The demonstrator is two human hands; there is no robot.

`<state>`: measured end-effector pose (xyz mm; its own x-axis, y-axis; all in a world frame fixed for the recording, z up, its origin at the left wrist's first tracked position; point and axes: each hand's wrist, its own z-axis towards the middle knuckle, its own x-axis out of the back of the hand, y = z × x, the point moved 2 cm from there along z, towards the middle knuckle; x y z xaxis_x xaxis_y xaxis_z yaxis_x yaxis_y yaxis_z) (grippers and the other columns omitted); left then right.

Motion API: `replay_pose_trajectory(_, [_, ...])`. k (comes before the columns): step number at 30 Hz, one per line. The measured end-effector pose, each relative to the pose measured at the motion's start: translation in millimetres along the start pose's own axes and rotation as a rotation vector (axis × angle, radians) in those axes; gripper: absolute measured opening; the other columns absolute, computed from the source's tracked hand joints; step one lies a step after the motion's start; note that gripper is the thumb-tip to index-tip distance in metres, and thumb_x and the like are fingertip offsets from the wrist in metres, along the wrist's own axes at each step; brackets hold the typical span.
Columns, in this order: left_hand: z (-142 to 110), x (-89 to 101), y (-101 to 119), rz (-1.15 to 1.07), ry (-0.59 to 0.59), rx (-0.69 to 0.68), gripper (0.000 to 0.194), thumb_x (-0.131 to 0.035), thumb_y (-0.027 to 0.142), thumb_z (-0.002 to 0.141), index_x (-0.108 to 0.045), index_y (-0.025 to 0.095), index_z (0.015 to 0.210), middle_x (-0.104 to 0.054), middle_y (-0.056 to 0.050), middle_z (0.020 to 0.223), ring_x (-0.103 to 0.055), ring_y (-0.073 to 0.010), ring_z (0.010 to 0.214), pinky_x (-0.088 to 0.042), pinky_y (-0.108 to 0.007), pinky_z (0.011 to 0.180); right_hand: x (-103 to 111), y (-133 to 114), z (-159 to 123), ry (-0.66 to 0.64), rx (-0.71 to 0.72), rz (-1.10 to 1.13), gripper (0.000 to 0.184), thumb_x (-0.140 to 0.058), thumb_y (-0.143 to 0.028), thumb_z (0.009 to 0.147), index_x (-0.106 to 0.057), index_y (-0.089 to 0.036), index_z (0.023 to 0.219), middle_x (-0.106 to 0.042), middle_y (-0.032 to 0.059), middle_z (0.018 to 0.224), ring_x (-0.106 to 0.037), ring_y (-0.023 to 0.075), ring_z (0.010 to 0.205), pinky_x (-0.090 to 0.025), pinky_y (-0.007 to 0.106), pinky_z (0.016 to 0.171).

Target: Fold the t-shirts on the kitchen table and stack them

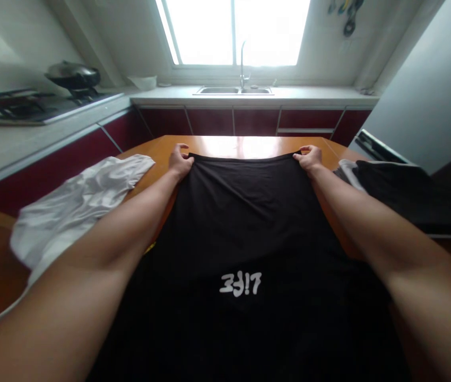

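Note:
A black T-shirt (249,223) with white lettering, upside down from my side, is spread over the wooden table (162,146). Its hem lies at the far end, stretched between my hands. My left hand (180,160) pinches the hem's left corner, and my right hand (309,157) pinches the right corner. The cloth is drawn fairly flat, with a few diagonal creases near the hem. The shirt's near end runs out of the bottom of the view.
Crumpled white clothing (90,191) lies along the table's left side. Folded dark clothes (400,191) are piled at the right. Beyond the table stand a counter with a sink (221,90), a stove (22,109) with a wok (74,77), and a large pale cabinet or fridge (428,90).

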<state>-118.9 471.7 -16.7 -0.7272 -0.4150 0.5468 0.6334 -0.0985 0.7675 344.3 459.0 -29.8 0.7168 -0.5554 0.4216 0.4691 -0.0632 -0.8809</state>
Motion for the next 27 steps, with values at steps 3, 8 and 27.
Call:
replay_pose_trajectory(3, [6,-4.7,-4,0.091,0.003,-0.091,0.036,-0.061,0.008,0.076,-0.063,0.018,0.111,-0.063,0.001,0.080,-0.057,-0.0131,0.071,-0.050,-0.024,0.078,-8,7,14,-0.026,0.054,-0.144,0.034,-0.080,-0.024,0.072,-0.064,-0.018,0.102,-0.063,0.0038,0.090,-0.060,0.0193,0.081,-0.051,0.035,0.083])
replay_pose_trajectory(8, [8,-9.3,-7,0.236,-0.003,-0.138,0.035,-0.059,0.008,0.076,-0.069,0.017,0.108,-0.066,-0.004,0.092,-0.062,-0.0183,0.085,-0.051,-0.028,0.085,-11,7,23,-0.102,0.066,-0.354,0.041,-0.082,-0.033,0.072,-0.062,-0.021,0.106,-0.065,0.0056,0.097,-0.060,0.0240,0.091,-0.047,0.044,0.093])
replay_pose_trajectory(27, [-27,-20.5,31,0.716,-0.663,-0.287,0.080,-0.019,0.077,0.095,-0.024,0.033,0.162,-0.008,-0.003,0.170,-0.005,-0.0367,0.156,-0.005,-0.064,0.121,-45,-29,-49,-0.495,0.313,-0.831,0.086,-0.024,-0.072,0.097,-0.027,-0.016,0.161,-0.014,0.0179,0.168,-0.011,0.0316,0.155,-0.007,0.059,0.123])
